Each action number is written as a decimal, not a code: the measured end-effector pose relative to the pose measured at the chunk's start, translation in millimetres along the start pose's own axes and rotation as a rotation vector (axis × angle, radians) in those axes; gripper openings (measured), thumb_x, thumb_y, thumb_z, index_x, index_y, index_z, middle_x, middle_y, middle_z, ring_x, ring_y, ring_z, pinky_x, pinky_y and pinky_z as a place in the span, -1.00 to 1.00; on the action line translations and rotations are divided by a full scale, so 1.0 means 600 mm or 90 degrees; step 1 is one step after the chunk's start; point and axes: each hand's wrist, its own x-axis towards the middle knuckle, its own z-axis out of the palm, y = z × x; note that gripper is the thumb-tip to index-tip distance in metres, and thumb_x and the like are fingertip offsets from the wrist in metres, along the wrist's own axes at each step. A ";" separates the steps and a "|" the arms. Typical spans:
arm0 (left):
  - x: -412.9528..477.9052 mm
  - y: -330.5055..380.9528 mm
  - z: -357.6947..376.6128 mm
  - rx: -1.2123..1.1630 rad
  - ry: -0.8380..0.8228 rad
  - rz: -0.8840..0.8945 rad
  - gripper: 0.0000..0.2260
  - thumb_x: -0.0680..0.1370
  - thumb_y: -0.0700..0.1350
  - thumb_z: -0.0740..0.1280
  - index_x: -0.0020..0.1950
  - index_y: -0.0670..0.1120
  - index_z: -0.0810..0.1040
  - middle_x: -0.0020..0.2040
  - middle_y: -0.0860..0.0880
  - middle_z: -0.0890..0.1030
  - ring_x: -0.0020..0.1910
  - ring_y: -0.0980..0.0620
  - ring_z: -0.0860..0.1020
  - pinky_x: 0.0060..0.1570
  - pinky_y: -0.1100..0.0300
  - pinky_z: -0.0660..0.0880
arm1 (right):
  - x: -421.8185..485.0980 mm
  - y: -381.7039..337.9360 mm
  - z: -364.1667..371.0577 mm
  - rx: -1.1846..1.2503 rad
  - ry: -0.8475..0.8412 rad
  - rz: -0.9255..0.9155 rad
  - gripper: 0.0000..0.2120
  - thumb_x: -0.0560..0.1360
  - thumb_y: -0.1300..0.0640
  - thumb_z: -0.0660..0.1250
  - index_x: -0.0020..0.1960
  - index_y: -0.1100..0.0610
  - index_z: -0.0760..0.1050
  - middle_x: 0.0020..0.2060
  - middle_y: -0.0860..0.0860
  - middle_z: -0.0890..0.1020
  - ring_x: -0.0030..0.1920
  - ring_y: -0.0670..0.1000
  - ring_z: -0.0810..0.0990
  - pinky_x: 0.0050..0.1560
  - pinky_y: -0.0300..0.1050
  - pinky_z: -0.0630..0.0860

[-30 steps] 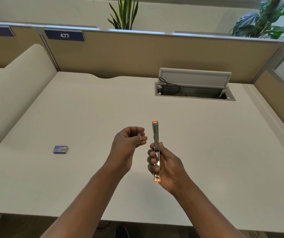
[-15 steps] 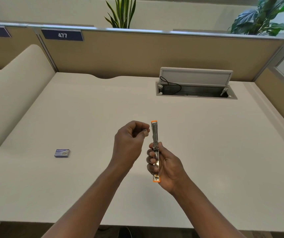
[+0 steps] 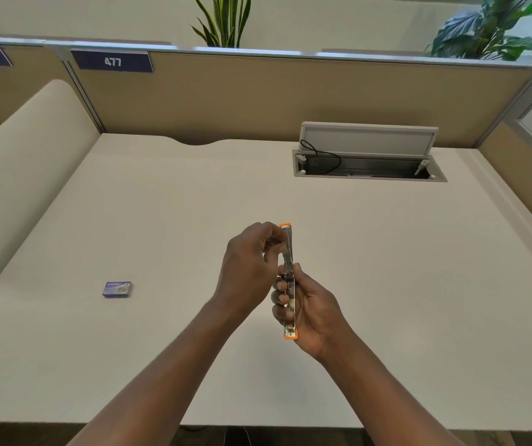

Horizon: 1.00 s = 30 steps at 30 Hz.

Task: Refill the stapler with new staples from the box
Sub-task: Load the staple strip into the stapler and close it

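An orange-tipped metal stapler (image 3: 289, 294) is swung open into one long line above the middle of the desk. My right hand (image 3: 314, 309) grips its near half from the right side. My left hand (image 3: 251, 268) is pinched on a small strip of staples (image 3: 282, 249), and its fingertips press against the far half of the stapler by the metal channel. Most of the strip is hidden by my fingers. The small blue staple box (image 3: 118, 289) lies shut on the desk to the left, well apart from both hands.
A white desk (image 3: 161, 333) is fenced by tan partition panels (image 3: 258, 98) at the back and right. A cable hatch (image 3: 367, 162) with its lid raised sits at the back right. A padded cream divider (image 3: 20, 175) rises on the left.
My left hand has moved right and up, from a gap beside the stapler to touching its far half with the staple strip. My right hand and the stapler stay nearly still.
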 end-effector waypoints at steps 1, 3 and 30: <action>0.000 -0.001 0.000 0.010 -0.002 0.008 -0.88 0.52 -0.35 0.41 -0.06 -0.14 0.65 -0.13 0.01 0.69 -0.14 0.07 0.64 -0.07 0.11 0.57 | 0.001 0.001 0.001 0.002 0.001 0.000 -0.66 0.67 -0.02 0.21 -0.10 0.15 0.62 -0.34 0.02 0.51 -0.44 -0.07 0.47 -0.55 -0.25 0.33; 0.001 -0.003 -0.001 0.024 -0.007 0.023 -0.88 0.52 -0.36 0.39 -0.07 -0.15 0.64 -0.13 0.01 0.68 -0.13 0.03 0.64 -0.07 0.07 0.56 | 0.003 0.002 0.003 0.008 0.004 0.000 -0.65 0.67 -0.01 0.21 -0.12 0.16 0.63 -0.35 0.03 0.52 -0.45 -0.06 0.47 -0.55 -0.25 0.33; 0.011 -0.032 -0.005 0.136 -0.065 0.096 -0.74 0.54 -0.37 0.35 0.11 -0.09 0.69 -0.05 -0.01 0.56 -0.05 0.01 0.55 -0.16 0.14 0.50 | 0.015 0.001 0.025 0.046 0.043 0.033 -0.66 0.69 0.00 0.18 -0.09 0.19 0.58 -0.37 0.05 0.50 -0.50 -0.05 0.48 -0.59 -0.26 0.34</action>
